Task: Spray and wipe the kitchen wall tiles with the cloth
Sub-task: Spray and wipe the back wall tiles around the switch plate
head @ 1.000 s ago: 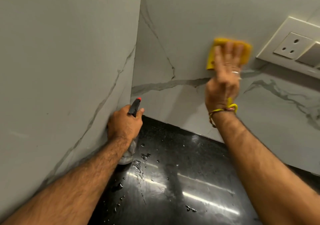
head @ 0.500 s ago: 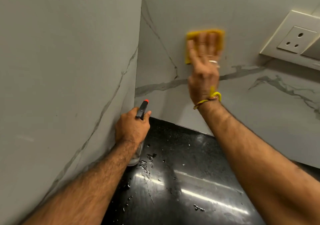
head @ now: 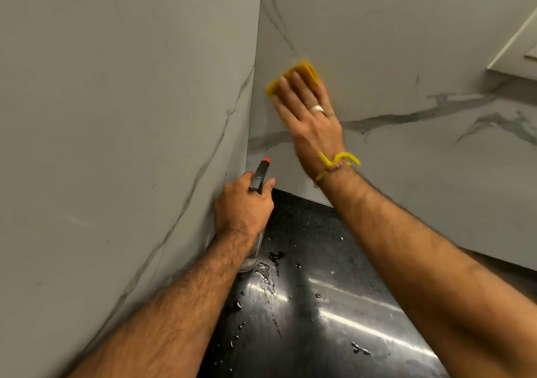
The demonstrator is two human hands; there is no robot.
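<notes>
One head-worn view (the only one) looks forward and down into the corner of the wall tiles (head: 406, 43), close above the near black counter (head: 319, 319).

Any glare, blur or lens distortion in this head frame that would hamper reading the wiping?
Head view: bright streaks of glare cross the wet black countertop; the yellow cloth and right hand are slightly soft with motion, yet readable; the wide-angle lens bows the wall corner; the left hand on the spray bottle is sharp; lighting on the tiles is even.
</notes>
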